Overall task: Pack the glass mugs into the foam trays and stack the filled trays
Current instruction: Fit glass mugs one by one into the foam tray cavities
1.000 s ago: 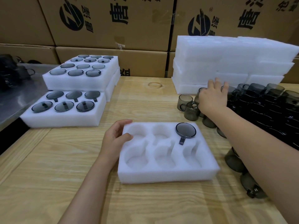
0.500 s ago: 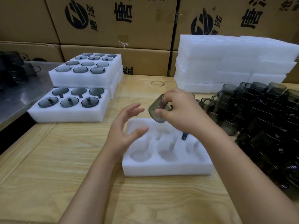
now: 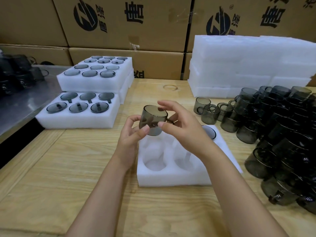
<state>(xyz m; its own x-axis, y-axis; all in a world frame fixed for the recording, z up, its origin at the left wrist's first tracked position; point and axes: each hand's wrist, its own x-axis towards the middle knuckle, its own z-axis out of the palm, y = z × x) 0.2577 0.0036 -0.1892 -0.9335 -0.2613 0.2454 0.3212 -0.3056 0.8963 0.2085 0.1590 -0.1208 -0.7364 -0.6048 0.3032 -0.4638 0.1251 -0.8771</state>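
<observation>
A smoky grey glass mug (image 3: 152,119) hangs above the far left part of a white foam tray (image 3: 172,175) on the wooden table. My left hand (image 3: 132,134) grips its left side with thumb and fingers. My right hand (image 3: 181,124) pinches the mug's right side by the handle, fingers spread over the rim. One mug (image 3: 209,131) sits bottom-up in the tray's far right pocket, partly hidden by my right wrist. The other pockets I can see are empty.
Loose mugs (image 3: 277,134) crowd the table at the right. Filled trays (image 3: 78,111) and a two-high filled stack (image 3: 97,74) sit at the left. Empty foam trays (image 3: 248,65) are piled behind. Cardboard boxes (image 3: 128,23) wall the back. A metal surface (image 3: 18,101) borders the left.
My right hand brought a mug from the pile to above the tray. My left hand left the tray's corner, rose and took hold of the mug's other side.
</observation>
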